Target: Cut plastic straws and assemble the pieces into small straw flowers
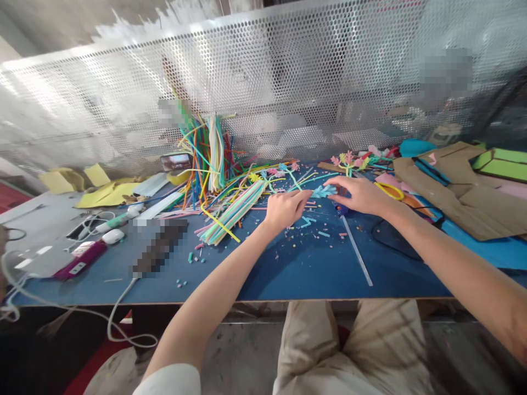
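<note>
- The left hand (286, 209) and right hand (357, 195) met near the desk's far edge, both pinching 1 small light-blue bundle of cut plastic straw pieces (323, 191) between fingertips.
- The step looked like shaping that bundle; the next move probably called for a firm pinch and fine finger work.
- The blue desk top (304, 269) carried a heap of long coloured straws (224, 214), scattered offcuts and brown cardboard sheets (457, 192) at its right edge.
- A perforated metal screen (288, 82) stood behind.

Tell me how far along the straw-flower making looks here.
Done: a few finished pink and yellow straw flowers lie at the back of the blue tabletop, with cut straw bits scattered about. In hand: left hand and right hand pinch a light-blue fringed straw piece. Left: a heap of uncut coloured straws.
</note>
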### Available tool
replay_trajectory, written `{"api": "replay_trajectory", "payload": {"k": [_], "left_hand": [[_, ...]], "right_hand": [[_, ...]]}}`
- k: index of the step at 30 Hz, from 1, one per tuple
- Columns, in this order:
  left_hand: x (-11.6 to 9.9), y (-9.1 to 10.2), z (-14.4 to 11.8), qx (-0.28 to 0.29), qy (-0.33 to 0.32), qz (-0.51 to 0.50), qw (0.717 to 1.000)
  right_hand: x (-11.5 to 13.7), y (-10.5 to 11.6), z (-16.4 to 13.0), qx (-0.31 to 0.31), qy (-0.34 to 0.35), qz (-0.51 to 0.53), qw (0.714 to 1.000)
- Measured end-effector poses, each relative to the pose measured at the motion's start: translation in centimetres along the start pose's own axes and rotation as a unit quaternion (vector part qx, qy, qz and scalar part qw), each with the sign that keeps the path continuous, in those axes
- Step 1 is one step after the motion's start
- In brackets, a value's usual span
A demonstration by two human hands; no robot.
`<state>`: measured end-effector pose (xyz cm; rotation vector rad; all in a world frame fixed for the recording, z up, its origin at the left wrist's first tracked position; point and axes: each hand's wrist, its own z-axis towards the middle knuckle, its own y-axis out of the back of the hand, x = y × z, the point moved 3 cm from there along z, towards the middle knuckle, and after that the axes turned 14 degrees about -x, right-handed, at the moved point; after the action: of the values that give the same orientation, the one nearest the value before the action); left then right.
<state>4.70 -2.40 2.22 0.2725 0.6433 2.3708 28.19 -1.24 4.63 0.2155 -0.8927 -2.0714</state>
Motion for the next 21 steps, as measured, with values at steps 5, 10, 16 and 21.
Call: {"api": "replay_trajectory", "payload": {"k": [5, 10, 16, 21], "left_hand": [[0.1, -0.5, -0.3, 0.0, -0.006, 0.001, 1.0], [0.1, -0.8, -0.5, 0.021, -0.023, 0.006, 1.0], [0.1, -1.0, -0.7, 0.034, -0.042, -0.001, 0.999], [0.2, -1.3, -0.8, 0.032, -0.044, 0.009, 0.998]], "right_hand": [[-1.0, -1.5, -1.2, -0.023, -0.008, 0.005, 1.0], [-1.3, -2.3, -2.5, -0.043, -0.045, 0.026, 0.998], [-0.7, -2.0, -3.0, -0.021, -0.087, 0.084, 0.993], [-0.6, -2.2, -2.9, 0.004, -0.119, 0.113, 0.986]]}}
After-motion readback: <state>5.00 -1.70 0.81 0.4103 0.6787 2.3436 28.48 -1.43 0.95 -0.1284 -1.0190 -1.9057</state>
